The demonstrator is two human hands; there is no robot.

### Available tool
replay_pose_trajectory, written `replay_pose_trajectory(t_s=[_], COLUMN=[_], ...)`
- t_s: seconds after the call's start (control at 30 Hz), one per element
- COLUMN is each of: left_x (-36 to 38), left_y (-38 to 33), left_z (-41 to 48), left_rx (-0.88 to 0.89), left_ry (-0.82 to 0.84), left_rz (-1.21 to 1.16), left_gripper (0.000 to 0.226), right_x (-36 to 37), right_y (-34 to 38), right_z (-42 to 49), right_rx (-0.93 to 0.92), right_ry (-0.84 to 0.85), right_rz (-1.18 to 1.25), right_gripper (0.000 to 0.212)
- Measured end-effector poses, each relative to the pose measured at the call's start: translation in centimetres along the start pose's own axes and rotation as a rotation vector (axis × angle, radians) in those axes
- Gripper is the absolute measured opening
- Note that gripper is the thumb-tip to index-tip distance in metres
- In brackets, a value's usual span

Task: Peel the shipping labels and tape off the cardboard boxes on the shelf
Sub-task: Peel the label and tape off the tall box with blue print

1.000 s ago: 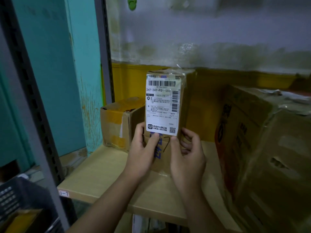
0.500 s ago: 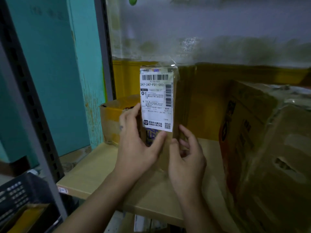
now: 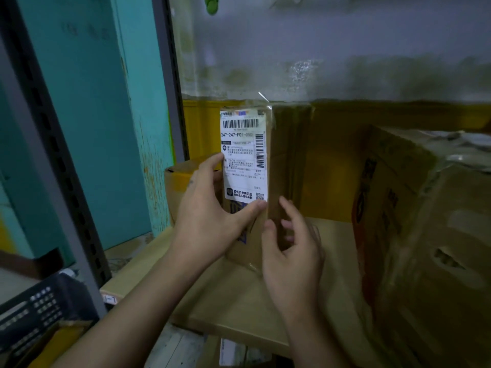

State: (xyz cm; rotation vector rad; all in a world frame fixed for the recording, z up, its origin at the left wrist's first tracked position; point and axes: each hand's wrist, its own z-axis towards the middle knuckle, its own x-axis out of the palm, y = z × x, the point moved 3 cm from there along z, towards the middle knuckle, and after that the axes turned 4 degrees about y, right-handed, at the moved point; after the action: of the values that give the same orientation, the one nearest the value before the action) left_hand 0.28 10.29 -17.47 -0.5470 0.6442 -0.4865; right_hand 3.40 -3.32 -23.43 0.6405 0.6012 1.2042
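A tall narrow cardboard box (image 3: pixel 281 160) stands upright on the wooden shelf (image 3: pixel 239 309). A white shipping label (image 3: pixel 243 155) with barcodes covers its front face, and clear tape wraps its top. My left hand (image 3: pixel 210 216) clasps the box's left side, its thumb pressed at the label's lower right corner and fingers along the label's left edge. My right hand (image 3: pixel 292 251) rests against the box's right front edge below the label, fingers spread along the side face.
A smaller box with yellow tape (image 3: pixel 183 187) sits behind my left hand. A large taped carton (image 3: pixel 425 235) fills the right of the shelf. A grey shelf upright (image 3: pixel 53 155) and a black crate (image 3: pixel 39 314) are at the left.
My left hand has slid up the box's left side and its thumb has moved to the label's bottom corner. The box has turned slightly, showing more of its right face.
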Motion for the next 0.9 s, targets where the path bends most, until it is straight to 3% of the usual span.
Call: replay_pose_trajectory(t_s=[0.37,0.9], left_x=[-0.04,-0.45], left_y=[-0.26,-0.87], left_z=[-0.57,-0.34], left_rx=[0.057,0.049], left_ry=[0.022,0.033], left_rz=[0.164,0.199], left_gripper=[0.098,0.101], right_x=[-0.09,-0.12], right_y=[0.29,0.53], right_z=[-0.03,0.01], right_rx=[-0.043,-0.05], right_ry=[0.017,0.013], right_rz=[-0.046,-0.034], right_gripper=[0.049,0.052])
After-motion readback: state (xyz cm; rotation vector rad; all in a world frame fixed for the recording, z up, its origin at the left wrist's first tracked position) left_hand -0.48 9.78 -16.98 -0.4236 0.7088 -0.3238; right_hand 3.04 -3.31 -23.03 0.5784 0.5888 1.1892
